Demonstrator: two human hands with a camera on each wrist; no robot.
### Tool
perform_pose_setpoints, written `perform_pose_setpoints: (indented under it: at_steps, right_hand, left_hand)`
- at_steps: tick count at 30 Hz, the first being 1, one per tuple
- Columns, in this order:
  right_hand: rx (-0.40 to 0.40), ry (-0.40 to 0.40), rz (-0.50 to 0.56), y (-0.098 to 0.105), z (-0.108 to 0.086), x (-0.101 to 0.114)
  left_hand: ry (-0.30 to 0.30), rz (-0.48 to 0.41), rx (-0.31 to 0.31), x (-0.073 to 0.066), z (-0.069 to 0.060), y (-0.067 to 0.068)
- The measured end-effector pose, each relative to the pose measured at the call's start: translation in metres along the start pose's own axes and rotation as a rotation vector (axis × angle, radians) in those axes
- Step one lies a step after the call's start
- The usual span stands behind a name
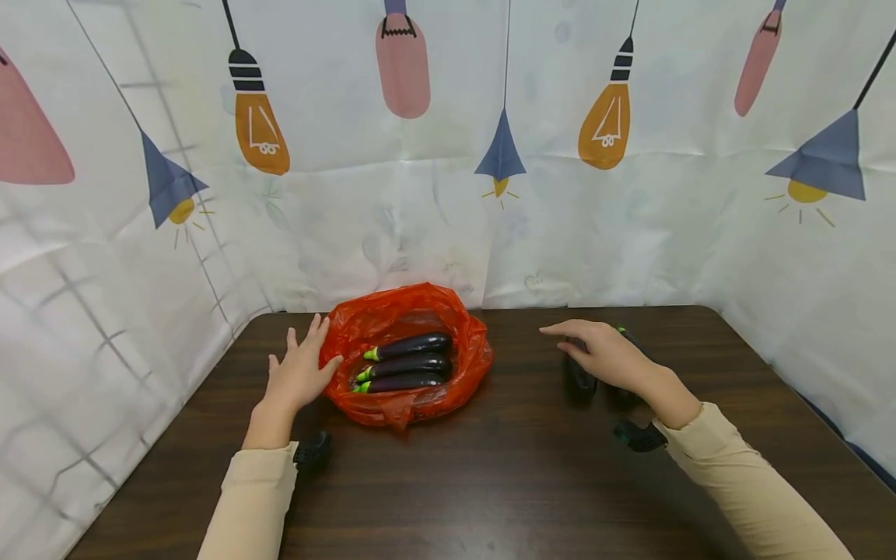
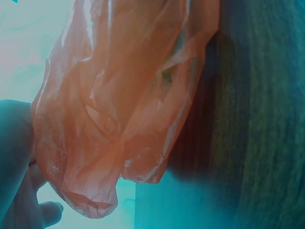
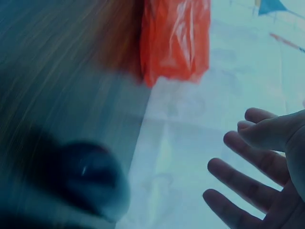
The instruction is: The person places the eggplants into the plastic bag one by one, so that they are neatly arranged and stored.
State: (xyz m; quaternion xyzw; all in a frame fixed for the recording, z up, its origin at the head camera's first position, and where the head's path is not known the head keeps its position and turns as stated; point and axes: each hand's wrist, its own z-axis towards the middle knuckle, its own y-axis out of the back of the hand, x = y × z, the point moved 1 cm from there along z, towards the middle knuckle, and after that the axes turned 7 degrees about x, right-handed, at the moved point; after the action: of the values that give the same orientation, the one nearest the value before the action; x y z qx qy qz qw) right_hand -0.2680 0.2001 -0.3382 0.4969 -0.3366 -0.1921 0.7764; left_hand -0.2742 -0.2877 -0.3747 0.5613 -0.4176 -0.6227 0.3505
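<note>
A red plastic bag (image 1: 399, 408) stands open on the table, with three eggplants (image 1: 409, 365) lying side by side inside it. My left hand (image 1: 297, 377) rests with spread fingers against the bag's left side; the left wrist view shows the bag (image 2: 109, 114) close up beside the fingers. My right hand (image 1: 605, 354), fingers extended, hovers above two dark eggplants (image 1: 579, 377) at the right, partly covering them. In the right wrist view the right hand (image 3: 262, 176) holds nothing, and a blurred eggplant (image 3: 93, 179) lies on the table below it.
The dark wooden table (image 1: 476, 482) ends at the back against a white curtain (image 1: 448, 233) printed with lamps and bulbs. Dark wrist devices (image 1: 640, 435) sit at both sleeves, just above the table.
</note>
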Motion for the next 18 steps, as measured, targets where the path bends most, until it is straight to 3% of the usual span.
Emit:
perform_pose_setpoints:
  at_steps: [18]
  right_hand:
    - [0.054, -0.336, 0.019, 0.034, -0.047, -0.050]
  left_hand:
    - [0.003, 0.005, -0.004, 0.001, 0.000, -0.001]
